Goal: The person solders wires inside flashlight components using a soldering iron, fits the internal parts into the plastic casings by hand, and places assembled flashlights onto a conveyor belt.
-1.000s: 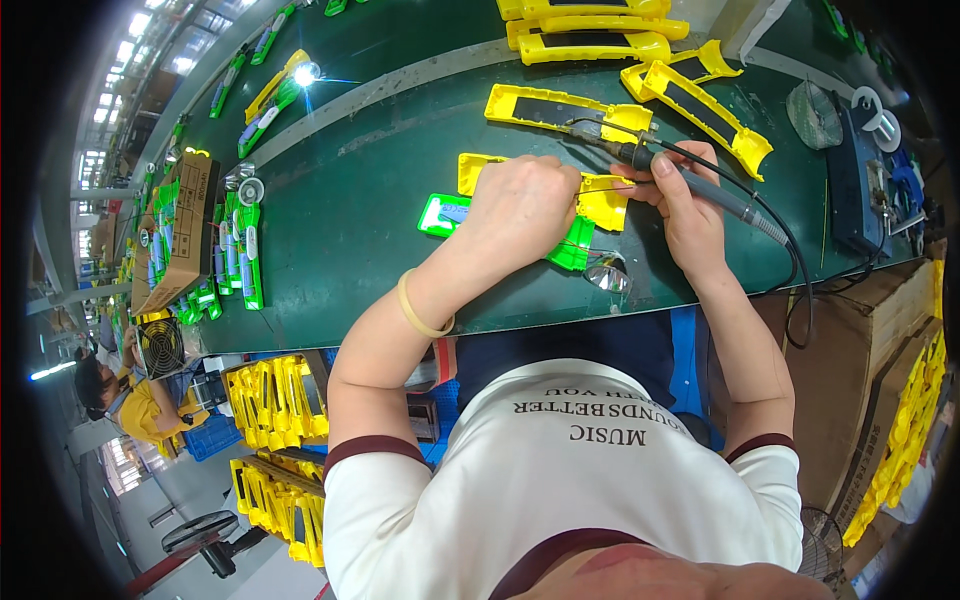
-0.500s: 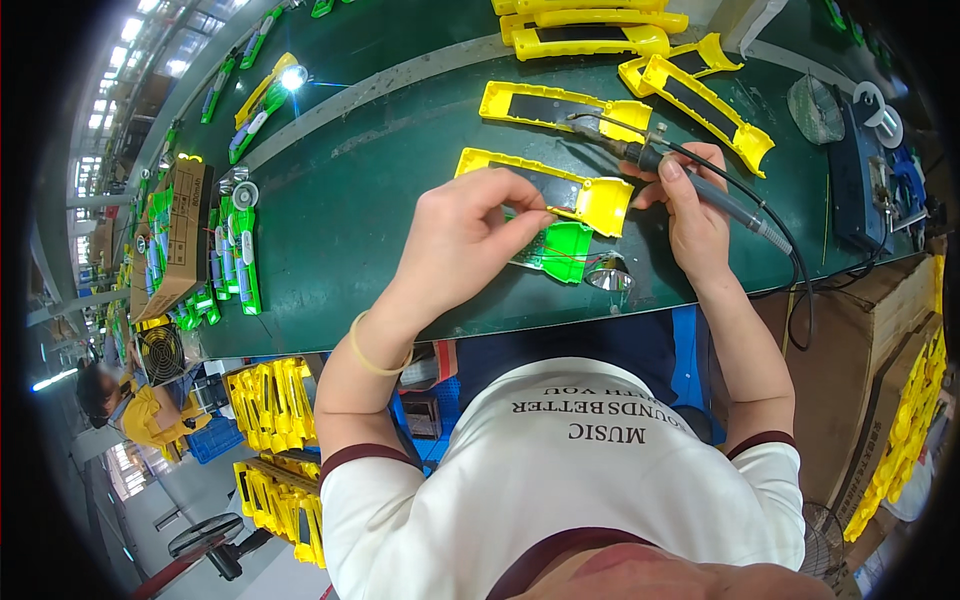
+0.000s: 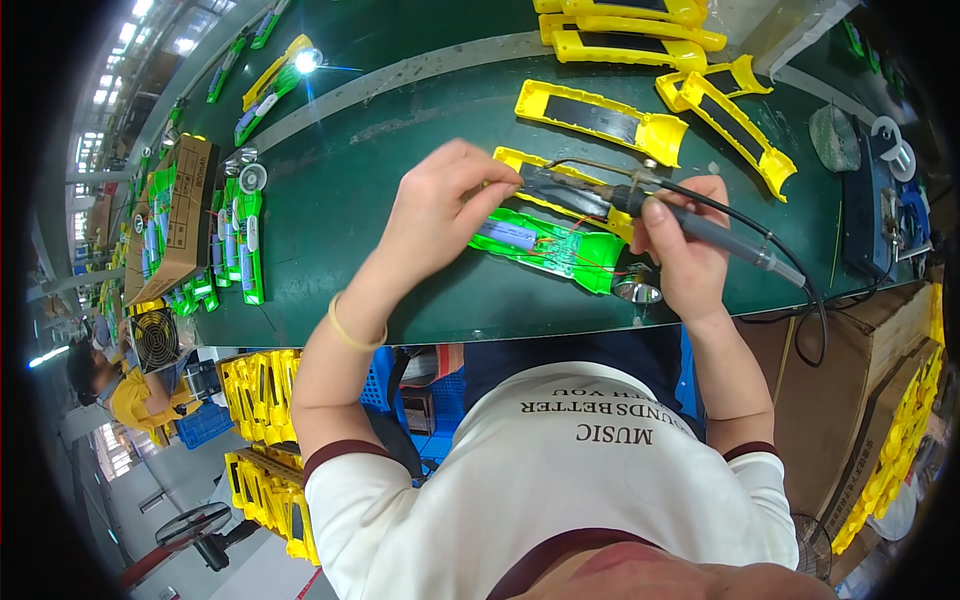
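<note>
My right hand is closed around the grey handle of a soldering iron, which has a thin curved tube along its front and points left over a yellow plastic shell with a dark panel. My left hand pinches finger and thumb together at the shell's left end, by the iron's front; what it holds is too small to make out. Just nearer me lies an open green housing with a blue battery, a circuit board and thin red wires. A shiny round reflector sits at its right end.
Another yellow shell lies beyond, with several stacked at the back. On the left, green units stand by a carton, and a lit lamp shines. A blue soldering station and solder spool are at right.
My left hand has moved left and slightly up, uncovering the green housing with its battery and board. The iron's front has come down over the nearer yellow shell. The whole view has shifted slightly.
</note>
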The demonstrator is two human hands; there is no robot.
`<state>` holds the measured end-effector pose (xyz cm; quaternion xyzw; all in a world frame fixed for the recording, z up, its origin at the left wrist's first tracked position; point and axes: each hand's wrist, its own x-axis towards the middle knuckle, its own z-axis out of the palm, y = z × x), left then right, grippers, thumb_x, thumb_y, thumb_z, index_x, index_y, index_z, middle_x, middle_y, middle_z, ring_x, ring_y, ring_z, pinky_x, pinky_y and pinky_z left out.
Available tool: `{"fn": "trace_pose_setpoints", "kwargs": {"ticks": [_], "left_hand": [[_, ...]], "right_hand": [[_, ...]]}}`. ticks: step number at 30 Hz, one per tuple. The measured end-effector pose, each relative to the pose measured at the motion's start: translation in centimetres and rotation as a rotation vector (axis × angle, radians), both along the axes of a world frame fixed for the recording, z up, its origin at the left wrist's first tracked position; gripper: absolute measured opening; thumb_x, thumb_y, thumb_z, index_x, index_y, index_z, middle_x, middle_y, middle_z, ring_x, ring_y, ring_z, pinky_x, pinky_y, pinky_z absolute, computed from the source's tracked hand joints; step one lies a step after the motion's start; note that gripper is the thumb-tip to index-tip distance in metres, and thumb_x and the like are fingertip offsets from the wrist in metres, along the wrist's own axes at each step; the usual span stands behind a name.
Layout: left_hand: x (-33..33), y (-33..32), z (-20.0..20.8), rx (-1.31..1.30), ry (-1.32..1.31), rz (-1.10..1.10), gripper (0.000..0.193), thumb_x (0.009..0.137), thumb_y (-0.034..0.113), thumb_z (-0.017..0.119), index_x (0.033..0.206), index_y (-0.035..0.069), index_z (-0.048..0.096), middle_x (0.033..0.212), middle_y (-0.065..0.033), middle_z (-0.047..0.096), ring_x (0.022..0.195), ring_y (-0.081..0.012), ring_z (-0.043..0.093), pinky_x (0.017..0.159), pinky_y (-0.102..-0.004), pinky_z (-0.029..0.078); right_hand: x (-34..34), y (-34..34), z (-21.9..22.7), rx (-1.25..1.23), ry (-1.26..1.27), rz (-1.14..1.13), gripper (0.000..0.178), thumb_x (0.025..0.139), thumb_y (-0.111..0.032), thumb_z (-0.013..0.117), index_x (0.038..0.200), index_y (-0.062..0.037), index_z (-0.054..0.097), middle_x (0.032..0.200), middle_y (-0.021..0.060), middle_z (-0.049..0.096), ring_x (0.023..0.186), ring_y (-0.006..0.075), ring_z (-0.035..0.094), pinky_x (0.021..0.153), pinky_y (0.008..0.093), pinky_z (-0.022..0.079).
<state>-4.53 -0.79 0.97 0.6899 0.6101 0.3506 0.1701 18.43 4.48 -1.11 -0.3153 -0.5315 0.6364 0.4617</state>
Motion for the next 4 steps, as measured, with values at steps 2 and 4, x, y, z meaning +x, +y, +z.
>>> {"fn": "trace_pose_setpoints", "kwargs": {"ticks": [2,4], "left_hand": [[-1.4,1.0,-0.4,0.015,0.158,-0.046,0.008,0.075,0.007,0.064,0.082,0.007,0.065,0.08,-0.0079,0.057,0.076,-0.0211,0.057,0.066,-0.0311,0.047],[-1.8,1.7,-0.2,-0.141,0.28,-0.195,0.01,0.076,0.007,0.064,0.084,0.003,0.064,0.097,-0.0068,0.056,0.084,-0.0156,0.056,0.07,-0.0308,0.047]], "right_hand": [[-0.9,0.1,-0.6,0.034,-0.065,0.022,0.029,0.08,-0.007,0.064,0.092,-0.0044,0.038,0.077,0.0037,0.051,0.06,0.0065,0.051,0.053,0.0189,0.042],[-1.1,0.3,-1.5,0.048,-0.125,0.054,0.031,0.079,-0.009,0.065,0.093,-0.0051,0.038,0.077,0.0038,0.051,0.061,0.0076,0.051,0.053,0.0199,0.042]]}}
